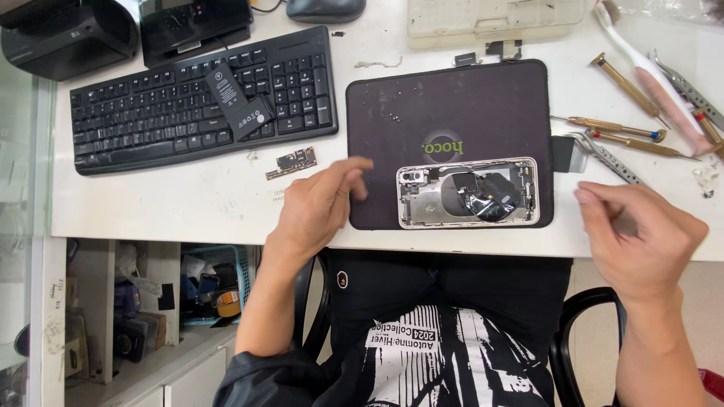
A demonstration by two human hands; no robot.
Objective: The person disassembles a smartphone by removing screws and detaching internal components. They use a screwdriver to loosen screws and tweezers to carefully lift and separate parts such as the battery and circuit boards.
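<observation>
Worktop (188, 203): white and scuffed, it spans the view; you sit at its near edge.
Keyboard (151, 113): black, far left, with a flat black battery (237, 102) lying on its keys.
Mat (452, 113): dark, in the middle, reaching the near edge.
Opened phone (469, 193): on the near part of the mat, its bare metal frame facing up, between your two hands.
Left hand (317, 207): your palm is down at the mat's left edge, fingers loosely spread, fingertips on the mat just left of the phone, holding nothing.
Right hand (641, 230): near right, clear of the mat; your fingers are curled in together, and you cannot tell whether they pinch anything.
Screwdrivers (626, 139): brass-handled, right of the mat, beside metal tweezers (611, 158).
Circuit board (292, 162): small, just near of the keyboard.
</observation>
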